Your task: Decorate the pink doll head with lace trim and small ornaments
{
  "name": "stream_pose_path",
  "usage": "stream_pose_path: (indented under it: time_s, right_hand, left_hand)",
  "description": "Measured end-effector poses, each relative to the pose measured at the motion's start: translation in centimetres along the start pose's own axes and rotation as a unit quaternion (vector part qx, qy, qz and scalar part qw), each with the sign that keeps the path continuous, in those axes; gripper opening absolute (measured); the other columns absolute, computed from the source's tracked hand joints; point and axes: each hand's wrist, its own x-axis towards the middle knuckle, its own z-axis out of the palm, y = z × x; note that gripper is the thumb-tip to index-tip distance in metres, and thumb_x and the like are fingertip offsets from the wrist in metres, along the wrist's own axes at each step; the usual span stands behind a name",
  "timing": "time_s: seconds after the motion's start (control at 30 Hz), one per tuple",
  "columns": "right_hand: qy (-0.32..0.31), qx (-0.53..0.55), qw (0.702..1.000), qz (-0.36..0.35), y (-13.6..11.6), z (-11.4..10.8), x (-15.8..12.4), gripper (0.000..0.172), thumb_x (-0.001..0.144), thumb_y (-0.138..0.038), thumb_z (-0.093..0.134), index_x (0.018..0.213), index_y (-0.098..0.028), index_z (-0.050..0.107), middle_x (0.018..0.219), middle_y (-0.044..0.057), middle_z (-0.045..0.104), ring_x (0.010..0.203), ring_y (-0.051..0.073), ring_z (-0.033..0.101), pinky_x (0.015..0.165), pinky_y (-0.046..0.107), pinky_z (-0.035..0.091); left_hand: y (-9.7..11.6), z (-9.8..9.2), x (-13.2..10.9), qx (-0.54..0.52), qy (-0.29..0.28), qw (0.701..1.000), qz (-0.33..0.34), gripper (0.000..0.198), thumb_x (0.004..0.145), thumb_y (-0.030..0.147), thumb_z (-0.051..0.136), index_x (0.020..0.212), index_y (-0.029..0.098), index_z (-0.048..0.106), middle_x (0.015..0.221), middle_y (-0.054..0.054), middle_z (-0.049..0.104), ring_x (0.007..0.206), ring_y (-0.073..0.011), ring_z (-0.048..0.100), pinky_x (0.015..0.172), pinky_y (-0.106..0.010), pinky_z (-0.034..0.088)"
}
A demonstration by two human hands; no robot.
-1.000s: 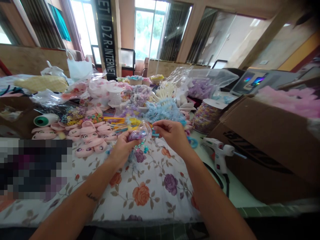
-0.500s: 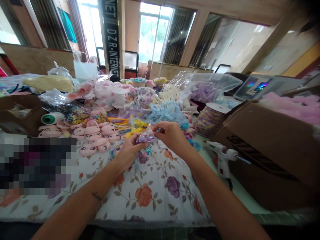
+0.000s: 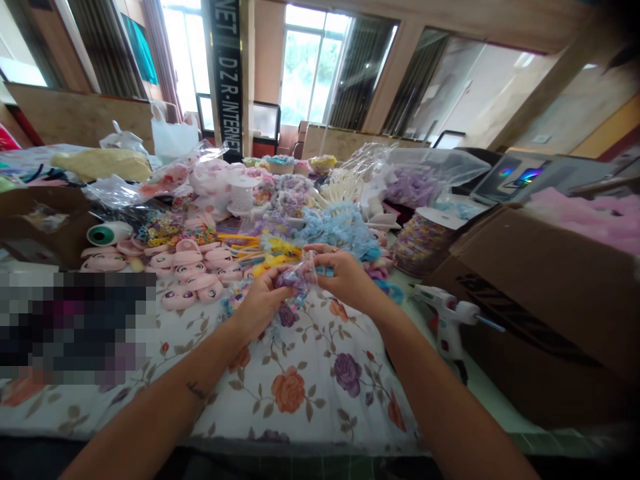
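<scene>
Leaning over a tabletop [image 3: 483, 393] partly spread with a floral cloth [image 3: 240, 407], a person works a small clear plastic bag [image 3: 297, 275] with purple contents between both bare hands. The left grip [image 3: 259, 300] is closed around the bag's left side, thumb on the near face; the right grip [image 3: 345, 272] pinches the clear film at its right end, fingertips drawn together. The bag lies directly between the two, touching both, above the far part of the cloth. Just left of the left grip are pale pink pieces with painted eyes [image 3: 189, 268]; beyond the hands, yellow pieces [image 3: 277, 253] and a fluffy blue bundle [image 3: 334, 230]. At right, a white glue gun [image 3: 445, 313] rests near a cardboard box [image 3: 530, 313], with a multicoloured spool [image 3: 423, 241] farther off.
</scene>
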Motion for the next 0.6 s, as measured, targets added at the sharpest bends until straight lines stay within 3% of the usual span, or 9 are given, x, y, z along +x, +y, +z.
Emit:
stream_pose_path:
  time_s: [0.2,0.33,0.4,0.6]
  right_hand:
    - [-0.011,-0.019,1.0,0.008,-0.3,0.2,0.1,0.011,0.069,-0.016,0.069,0.073,-0.022,0.076,0.109,0.009,0.068,0.116,0.029,0.056,0.095,0.04,0.042]
    - [-0.007,0.007,1.0,-0.012,-0.5,0.3,0.1,0.011,0.071,-0.019,0.067,0.07,-0.025,0.076,0.092,0.005,0.072,0.114,0.027,0.057,0.095,0.038,0.043]
    - [0.002,0.042,0.999,0.014,-0.5,0.3,0.1,0.01,0.072,-0.022,0.068,0.072,-0.025,0.077,0.089,0.004,0.072,0.11,0.027,0.059,0.094,0.038,0.044]
    - [0.042,0.197,0.971,0.13,-0.5,0.1,0.1,0.012,0.068,-0.026,0.068,0.073,-0.019,0.076,0.105,0.007,0.07,0.113,0.027,0.058,0.092,0.034,0.045]
  left_hand:
    - [-0.5,-0.5,0.3,0.016,0.002,0.999,0.037,0.041,0.057,0.012,0.076,0.096,0.016,0.063,0.089,-0.001,0.066,0.076,-0.0107,0.058,0.069,-0.021,0.044]
    - [-0.6,-0.6,0.5,0.012,0.004,0.999,0.051,0.038,0.057,0.013,0.077,0.092,0.017,0.064,0.086,-0.001,0.066,0.076,-0.0109,0.058,0.071,-0.022,0.044]
    - [-0.4,-0.5,0.4,0.005,0.008,0.999,0.049,0.037,0.057,0.012,0.078,0.092,0.017,0.065,0.085,0.0,0.065,0.075,-0.0104,0.058,0.07,-0.021,0.044]
    - [0.3,0.0,0.1,-0.024,0.013,0.999,0.017,0.039,0.056,0.009,0.078,0.092,0.015,0.066,0.084,-0.001,0.066,0.072,-0.0092,0.057,0.068,-0.02,0.043]
